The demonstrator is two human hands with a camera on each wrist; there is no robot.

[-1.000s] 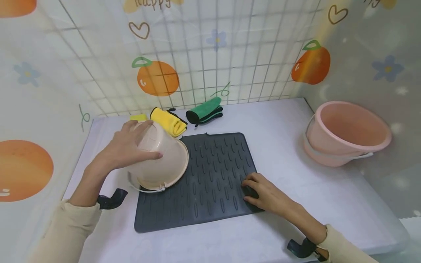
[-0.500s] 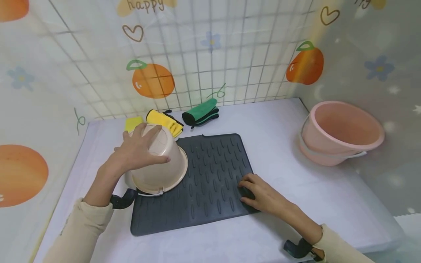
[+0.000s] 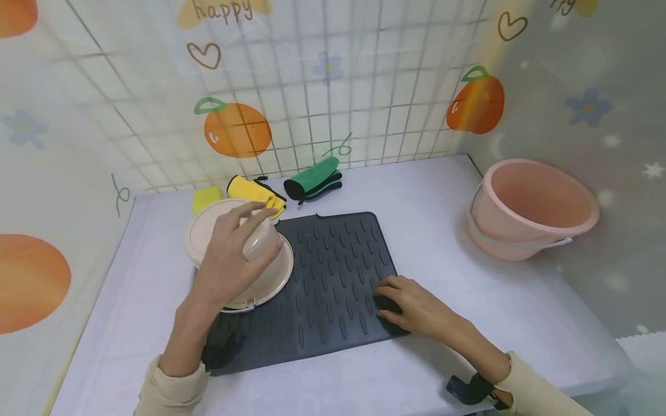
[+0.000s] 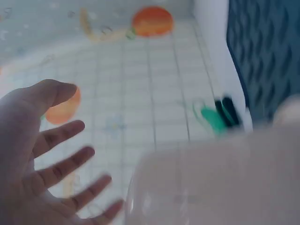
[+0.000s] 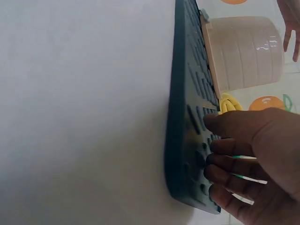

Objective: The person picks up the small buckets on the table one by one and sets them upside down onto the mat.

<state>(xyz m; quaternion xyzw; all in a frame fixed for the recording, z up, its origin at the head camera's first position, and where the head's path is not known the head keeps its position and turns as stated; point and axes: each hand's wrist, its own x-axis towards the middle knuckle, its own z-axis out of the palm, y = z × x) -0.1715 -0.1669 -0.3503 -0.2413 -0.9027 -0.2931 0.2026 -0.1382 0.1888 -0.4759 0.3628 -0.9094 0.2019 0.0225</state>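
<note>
An upturned pale beige bucket (image 3: 276, 274) stands rim-down on the left part of a dark grey ribbed mat (image 3: 333, 283). My left hand (image 3: 224, 260) is over the bucket with its fingers spread, hiding part of it in the head view. In the left wrist view, a gap shows between those fingers and the blurred bucket wall (image 4: 220, 183). At the mat's right edge, my right hand (image 3: 416, 306) rests its bent fingertips on the ribbed surface. The right wrist view shows nothing gripped between its thumb and fingers (image 5: 234, 178).
Behind the mat lie a folded yellow cloth (image 3: 252, 192), a rolled green cloth (image 3: 314, 178) and a flat yellow-green square (image 3: 206, 199). A pink bucket (image 3: 491, 222) with a white handle stands at the right. A fruit-print curtain hangs along the back.
My left hand has moved right across the top of the upturned bucket, its wrist swinging nearer the mat's front. The right hand stays at the mat's edge. The head view has shifted slightly.
</note>
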